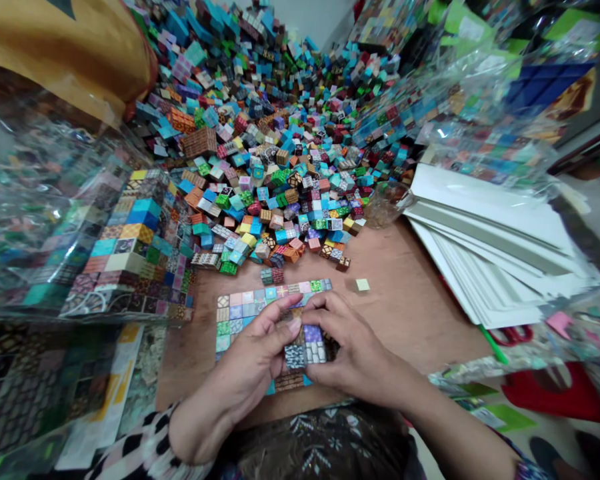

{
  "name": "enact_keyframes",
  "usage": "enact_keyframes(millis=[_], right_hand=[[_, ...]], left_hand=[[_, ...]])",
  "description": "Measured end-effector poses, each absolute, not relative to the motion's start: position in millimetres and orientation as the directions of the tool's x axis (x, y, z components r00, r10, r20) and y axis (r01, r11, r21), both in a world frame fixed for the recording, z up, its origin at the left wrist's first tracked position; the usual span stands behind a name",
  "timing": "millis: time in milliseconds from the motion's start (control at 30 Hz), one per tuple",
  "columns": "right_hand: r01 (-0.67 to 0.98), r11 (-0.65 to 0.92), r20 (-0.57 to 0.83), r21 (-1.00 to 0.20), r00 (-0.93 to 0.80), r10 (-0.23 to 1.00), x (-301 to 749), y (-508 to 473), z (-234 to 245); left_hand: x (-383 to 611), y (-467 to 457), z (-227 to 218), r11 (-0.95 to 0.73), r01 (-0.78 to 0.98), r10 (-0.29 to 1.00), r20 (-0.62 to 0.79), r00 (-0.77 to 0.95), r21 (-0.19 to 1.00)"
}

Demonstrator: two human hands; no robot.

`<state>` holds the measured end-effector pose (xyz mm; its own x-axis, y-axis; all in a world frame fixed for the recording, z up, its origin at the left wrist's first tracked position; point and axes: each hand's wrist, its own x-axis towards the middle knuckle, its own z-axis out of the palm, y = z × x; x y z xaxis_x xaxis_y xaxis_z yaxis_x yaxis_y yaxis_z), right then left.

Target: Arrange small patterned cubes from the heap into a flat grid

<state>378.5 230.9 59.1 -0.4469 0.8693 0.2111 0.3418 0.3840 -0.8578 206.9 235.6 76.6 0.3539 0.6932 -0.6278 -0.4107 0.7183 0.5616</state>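
Between my two hands is a small cluster of patterned cubes [305,350], purple and grey stone-like on the faces I can see. My left hand [267,340] grips it from the left, thumb pressed on its upper side. From the right, my right hand [347,343] wraps fingers and thumb around it. Beneath both hands lies a flat rectangular layer of patterned cubes [235,311] in neat rows; its middle is hidden by my hands. Just beyond its far edge sit a few joined cubes [272,276]. A single pale yellow-green cube [362,285] lies to the right.
A large heap of loose cubes [280,167] covers the back of the brown table [405,287]. Plastic-wrapped cube blocks [130,247] stand at left. White card sheets [485,247] are stacked at right, near red-handled scissors [513,335] and a green stick [494,345].
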Motion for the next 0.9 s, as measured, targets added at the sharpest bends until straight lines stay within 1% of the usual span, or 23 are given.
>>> enact_keyframes(millis=[333,500,600,667,733,767,833,900], right_hand=[[0.369,0.395,0.215,-0.841,-0.443,0.871,376.9,228.7,54.8],[0.368,0.421,0.255,-0.829,-0.421,0.870,377.4,228.8,53.7],[0.400,0.449,0.300,-0.799,-0.382,0.874,380.9,230.7,53.3],[0.451,0.454,0.316,-0.768,-0.350,0.882,384.2,232.4,53.7],[0.512,0.446,0.321,-0.734,-0.317,0.892,387.1,233.6,53.8],[0.540,0.442,0.324,-0.717,-0.304,0.896,388.0,233.9,53.6],[0.583,0.445,0.338,-0.680,-0.289,0.896,388.5,234.0,52.7],[0.613,0.452,0.344,-0.648,-0.294,0.892,387.1,233.4,51.4]], left_hand=[[207.3,238.0,75.0,0.701,-0.383,0.712,-0.625,0.320,0.602],[208.9,239.6,75.8,0.707,-0.376,0.706,-0.624,0.335,0.599],[206.1,239.5,73.3,0.673,-0.332,0.739,-0.599,0.308,0.660],[202.0,237.8,70.8,0.597,-0.244,0.800,-0.547,0.246,0.764],[197.6,234.8,68.5,0.466,-0.091,0.877,-0.446,0.175,0.880],[195.9,233.0,67.7,0.391,-0.002,0.910,-0.387,0.149,0.920],[194.5,229.5,66.6,0.265,0.160,0.949,-0.287,0.133,0.951],[195.6,226.8,65.3,0.198,0.262,0.960,-0.240,0.142,0.945]])
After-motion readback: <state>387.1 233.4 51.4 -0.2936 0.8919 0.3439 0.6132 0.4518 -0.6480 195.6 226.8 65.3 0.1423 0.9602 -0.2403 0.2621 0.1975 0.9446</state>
